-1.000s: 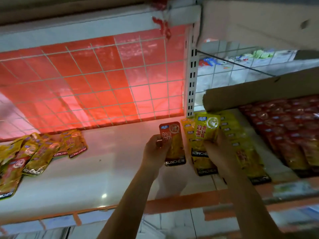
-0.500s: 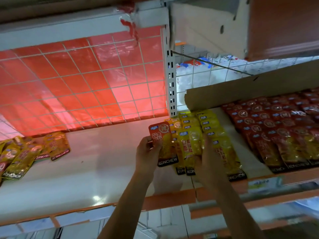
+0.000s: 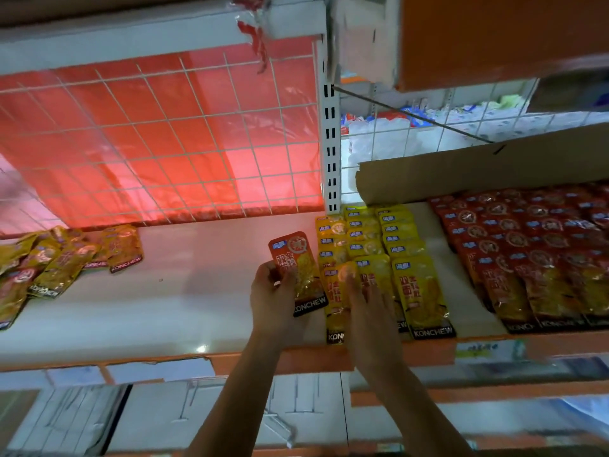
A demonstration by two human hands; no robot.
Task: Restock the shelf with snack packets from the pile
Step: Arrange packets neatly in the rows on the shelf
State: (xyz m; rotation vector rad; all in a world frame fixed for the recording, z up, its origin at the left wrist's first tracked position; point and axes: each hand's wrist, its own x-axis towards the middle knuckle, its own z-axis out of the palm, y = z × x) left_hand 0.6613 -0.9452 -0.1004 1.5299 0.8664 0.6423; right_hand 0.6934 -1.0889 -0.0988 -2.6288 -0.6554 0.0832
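On the shelf [image 3: 164, 308], just left of the yellow rows [image 3: 400, 239], I had the left hand [image 3: 273, 298] gripping a red-topped packet [image 3: 298, 258], long axis front-to-back like theirs, the right hand [image 3: 369, 305] flat-fingered on the nearest row, the pile [image 3: 62, 258] well to the left.

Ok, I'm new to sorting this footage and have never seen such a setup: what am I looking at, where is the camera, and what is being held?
There is no machine here. A person works with bare hands, and the one camera sits on their head, looking forward and down, so both arms enter from the bottom edge. The left hand has a single red packet in its grip, over the white shelf. The right hand lies flat, fingers straight, on the neat yellow rows. Farther right lie rows of red packets in front of a cardboard flap. At the far left sits the loose pile.
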